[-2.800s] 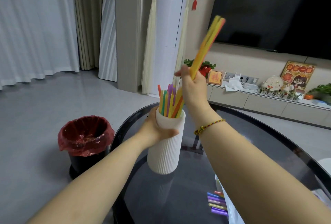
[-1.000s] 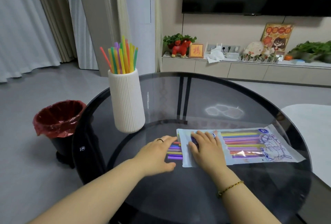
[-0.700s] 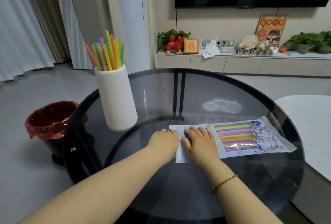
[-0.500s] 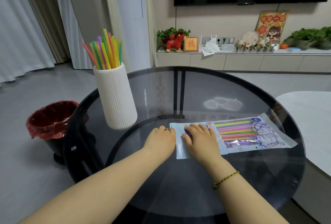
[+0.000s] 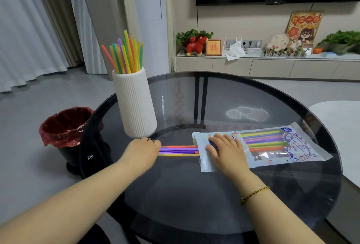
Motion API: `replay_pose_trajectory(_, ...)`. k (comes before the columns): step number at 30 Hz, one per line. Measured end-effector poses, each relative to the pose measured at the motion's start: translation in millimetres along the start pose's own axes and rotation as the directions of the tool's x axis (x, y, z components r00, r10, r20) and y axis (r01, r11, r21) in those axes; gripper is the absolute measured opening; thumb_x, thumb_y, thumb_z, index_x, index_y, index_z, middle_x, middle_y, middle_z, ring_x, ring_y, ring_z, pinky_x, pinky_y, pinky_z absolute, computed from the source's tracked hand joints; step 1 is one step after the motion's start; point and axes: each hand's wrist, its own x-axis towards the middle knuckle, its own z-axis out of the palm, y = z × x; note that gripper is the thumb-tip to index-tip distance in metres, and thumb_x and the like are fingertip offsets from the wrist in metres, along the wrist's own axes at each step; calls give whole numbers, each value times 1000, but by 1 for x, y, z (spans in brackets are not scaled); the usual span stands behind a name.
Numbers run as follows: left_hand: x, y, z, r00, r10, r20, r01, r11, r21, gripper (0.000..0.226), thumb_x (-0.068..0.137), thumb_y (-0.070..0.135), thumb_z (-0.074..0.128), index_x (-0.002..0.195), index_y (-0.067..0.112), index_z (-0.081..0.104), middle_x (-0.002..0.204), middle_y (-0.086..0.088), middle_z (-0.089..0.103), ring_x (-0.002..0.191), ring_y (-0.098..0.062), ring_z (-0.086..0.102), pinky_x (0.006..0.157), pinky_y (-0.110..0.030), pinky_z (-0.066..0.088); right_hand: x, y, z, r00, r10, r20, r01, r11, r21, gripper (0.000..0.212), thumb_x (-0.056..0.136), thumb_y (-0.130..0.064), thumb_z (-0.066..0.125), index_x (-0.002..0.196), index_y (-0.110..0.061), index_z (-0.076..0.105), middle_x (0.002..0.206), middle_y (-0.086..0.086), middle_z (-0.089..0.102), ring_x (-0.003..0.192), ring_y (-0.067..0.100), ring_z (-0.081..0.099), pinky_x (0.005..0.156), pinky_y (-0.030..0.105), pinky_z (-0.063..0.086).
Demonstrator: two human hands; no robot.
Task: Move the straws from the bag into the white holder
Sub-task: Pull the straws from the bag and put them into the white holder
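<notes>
A ribbed white holder (image 5: 135, 103) stands at the table's left rim with several coloured straws (image 5: 126, 54) poking out of its top. A printed plastic bag (image 5: 276, 146) of straws lies flat to the right. My right hand (image 5: 227, 151) presses flat on the bag's open left end. My left hand (image 5: 142, 151) grips the ends of a small bunch of straws (image 5: 179, 150), purple, orange and yellow, which stick halfway out of the bag's mouth along the glass.
The round dark glass table (image 5: 214, 195) fills the middle of the view. A black bin with a red liner (image 5: 64, 130) stands on the floor left of it. A pale seat edge (image 5: 342, 123) lies at the right. A TV shelf runs along the far wall.
My left hand has drawn back to the left, pulling a bunch of straws partly out of the bag. My right hand has stayed pressed on the bag.
</notes>
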Motion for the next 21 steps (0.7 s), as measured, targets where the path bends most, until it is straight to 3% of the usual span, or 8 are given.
replay_pose_trajectory(3,-22,-26,-5,987,-39,-158,39,999,2,15,80,12,56,95,10,55,90,-4,67,82,-18,63,61,-26,44,0,2,1,1000,8,8,-8,1000,12,40,94,-35,34,131,-22,41,144,-3,39,136,18,26,115,35,8)
replay_pose_trajectory(6,-36,-51,-11,977,-43,-210,47,999,14,30,41,8,83,61,9,60,51,-8,62,45,-17,60,36,-19,37,0,3,1,1000,10,19,-10,1000,17,41,94,-36,34,133,-23,39,146,-3,36,138,18,23,115,34,7)
replay_pose_trajectory(9,-48,-70,-14,987,-64,-149,73,996,58,31,40,9,83,60,7,60,49,-10,61,40,-18,60,37,-17,39,-1,4,1,999,13,33,-14,1000,20,40,94,-33,34,133,-23,39,147,-3,35,138,18,23,115,34,6)
replay_pose_trajectory(13,-72,-101,-11,967,-69,-244,86,995,59,44,11,3,84,40,8,51,29,-7,46,20,-17,44,30,-9,28,-3,1,-2,998,28,65,-28,1000,-2,40,95,-31,33,134,-23,37,148,-1,33,138,19,22,116,34,6)
replay_pose_trajectory(16,-89,-122,-10,970,-84,-228,103,992,72,44,13,4,85,41,10,52,30,-4,48,21,-16,46,29,-9,27,-5,-9,-8,999,44,-5,-44,997,64,37,95,-23,36,132,-17,41,148,6,33,139,22,23,115,34,7)
replay_pose_trajectory(18,-94,-131,-18,985,-116,-131,131,985,113,34,34,10,85,55,11,58,45,-4,59,36,-16,57,33,-15,35,-5,-26,-15,992,41,-118,-26,991,131,37,94,-17,38,130,-12,44,147,10,34,139,24,23,114,34,7)
replay_pose_trajectory(20,-97,-137,-18,971,-150,-185,175,976,130,25,52,14,79,68,11,60,59,-5,65,49,-15,63,41,-19,41,-6,-56,-22,977,-48,-207,87,979,182,38,92,-17,44,130,-10,44,145,12,37,138,25,26,114,36,9)
replay_pose_trajectory(21,-100,-138,-22,975,-145,-168,166,979,121,27,47,12,80,65,10,60,55,-6,64,45,-16,62,39,-18,39,-8,-74,-25,967,-119,-225,167,963,209,41,90,-18,48,130,-9,43,144,12,39,136,25,29,114,38,11)
